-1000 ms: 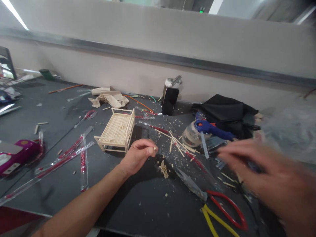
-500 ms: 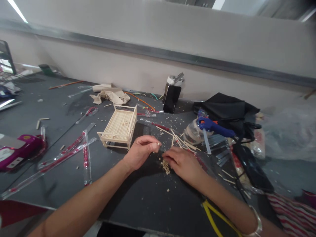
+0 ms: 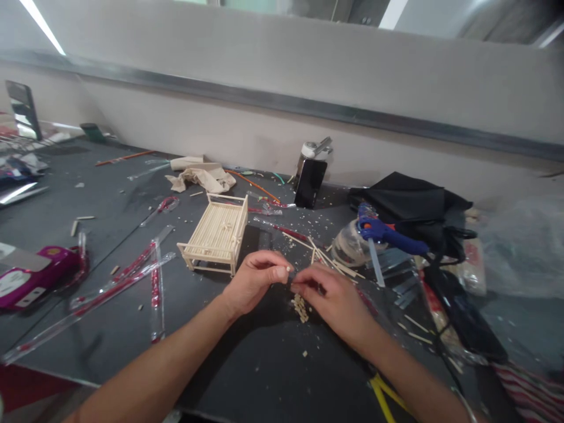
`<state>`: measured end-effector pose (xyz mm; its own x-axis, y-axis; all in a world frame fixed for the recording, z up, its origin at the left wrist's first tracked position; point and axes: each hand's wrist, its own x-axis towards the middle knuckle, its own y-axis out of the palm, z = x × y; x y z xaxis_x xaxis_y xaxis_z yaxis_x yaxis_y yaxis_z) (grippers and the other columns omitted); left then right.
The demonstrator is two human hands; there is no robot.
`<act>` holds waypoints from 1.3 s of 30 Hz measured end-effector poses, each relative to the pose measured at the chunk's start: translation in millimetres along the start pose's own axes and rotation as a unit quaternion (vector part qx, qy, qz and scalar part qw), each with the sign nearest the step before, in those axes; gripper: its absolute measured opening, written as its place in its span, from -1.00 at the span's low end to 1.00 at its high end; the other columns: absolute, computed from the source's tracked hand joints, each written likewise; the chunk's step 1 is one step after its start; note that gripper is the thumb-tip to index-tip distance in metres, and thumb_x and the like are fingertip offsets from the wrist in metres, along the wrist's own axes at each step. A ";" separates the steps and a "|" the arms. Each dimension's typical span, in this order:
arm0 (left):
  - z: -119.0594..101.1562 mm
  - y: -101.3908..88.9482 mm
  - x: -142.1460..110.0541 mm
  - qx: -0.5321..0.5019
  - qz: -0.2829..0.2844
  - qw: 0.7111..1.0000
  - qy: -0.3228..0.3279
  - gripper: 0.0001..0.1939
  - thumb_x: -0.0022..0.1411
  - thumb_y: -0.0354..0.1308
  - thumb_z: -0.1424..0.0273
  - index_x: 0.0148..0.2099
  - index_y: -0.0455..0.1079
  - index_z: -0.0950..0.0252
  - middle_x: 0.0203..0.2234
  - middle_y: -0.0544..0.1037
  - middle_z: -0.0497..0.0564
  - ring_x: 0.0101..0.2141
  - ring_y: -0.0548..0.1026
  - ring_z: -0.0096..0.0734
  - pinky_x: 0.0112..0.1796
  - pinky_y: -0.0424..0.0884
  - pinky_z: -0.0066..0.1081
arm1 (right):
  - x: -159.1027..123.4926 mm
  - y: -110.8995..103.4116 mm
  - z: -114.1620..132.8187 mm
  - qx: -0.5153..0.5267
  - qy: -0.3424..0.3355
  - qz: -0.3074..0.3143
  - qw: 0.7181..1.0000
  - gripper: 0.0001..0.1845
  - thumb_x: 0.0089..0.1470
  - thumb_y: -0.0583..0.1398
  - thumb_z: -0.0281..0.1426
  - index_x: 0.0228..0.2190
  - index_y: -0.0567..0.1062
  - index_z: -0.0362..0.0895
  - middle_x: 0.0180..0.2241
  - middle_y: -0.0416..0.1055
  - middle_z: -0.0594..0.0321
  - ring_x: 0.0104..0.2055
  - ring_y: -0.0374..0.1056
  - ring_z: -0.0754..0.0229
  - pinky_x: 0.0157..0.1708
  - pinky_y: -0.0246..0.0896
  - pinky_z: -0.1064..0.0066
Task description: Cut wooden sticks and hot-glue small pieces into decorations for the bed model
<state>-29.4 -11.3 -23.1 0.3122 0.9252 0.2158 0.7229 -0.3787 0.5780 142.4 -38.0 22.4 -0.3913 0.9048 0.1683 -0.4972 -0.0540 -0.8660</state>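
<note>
My left hand (image 3: 258, 281) pinches a short cut piece of wooden stick (image 3: 288, 269) between thumb and fingertips. Close by on the right, my right hand (image 3: 335, 299) has its thumb and fingers pressed together, almost meeting the left fingertips. What those right fingers hold, if anything, is too small to tell. Just below them lies a small pile of short stick pieces (image 3: 300, 309). Beyond my left hand stands a miniature bed (image 3: 215, 230) built from pale thin sticks, with a few bits on its slatted top. Longer wooden sticks (image 3: 328, 258) lie loose behind my right hand.
A blue glue gun (image 3: 396, 236) rests on a clear jar (image 3: 347, 245) at the right, near a black bag (image 3: 414, 197). A phone (image 3: 311, 183) leans upright at the back. Plastic wrappers (image 3: 155, 294) and a purple device (image 3: 42, 276) occupy the left.
My right fingers have lifted from the small pile to beside the left fingertips. The left hand keeps its pinch on the stick piece. The view has shifted slightly.
</note>
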 end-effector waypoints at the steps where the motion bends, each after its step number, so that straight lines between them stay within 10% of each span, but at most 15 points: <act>1: -0.6 0.4 -0.4 0.004 0.003 1.000 0.001 -0.95 0.01 0.39 0.40 -0.40 0.58 0.22 -0.58 0.47 -0.09 -0.45 0.38 -0.50 -0.34 0.27 -0.42 | -2.8 -6.5 4.0 0.034 -0.008 -0.054 0.998 -0.94 0.12 0.27 -0.42 -0.41 0.50 -0.06 -0.42 0.47 0.36 -0.37 0.40 0.28 -0.36 0.25 0.49; 7: -3.4 1.0 -3.1 0.040 0.051 0.998 0.007 -0.93 0.02 0.38 0.39 -0.37 0.60 0.24 -0.55 0.49 -0.04 -0.45 0.38 -0.48 -0.36 0.28 -0.41 | -16.5 -26.6 25.0 0.070 -0.124 -0.194 0.971 -0.95 0.15 0.24 -0.41 -0.38 0.47 -0.07 -0.44 0.46 0.34 -0.38 0.39 0.28 -0.35 0.26 0.48; 39: -6.1 1.1 -4.5 0.086 0.096 0.992 0.000 -0.92 0.00 0.39 0.43 -0.37 0.61 0.21 -0.51 0.51 0.00 -0.42 0.41 -0.42 -0.33 0.34 -0.36 | -12.3 -25.3 23.6 -0.006 -0.182 -0.182 0.966 -0.79 0.25 0.14 -0.34 -0.42 0.48 -0.09 -0.47 0.49 0.26 -0.40 0.40 0.26 -0.36 0.32 0.44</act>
<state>-33.7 -15.8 -18.5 0.4531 0.8361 0.3091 0.7447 -0.5456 0.3842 141.5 -57.8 53.3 -0.4404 0.6538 0.6153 -0.6453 0.2460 -0.7232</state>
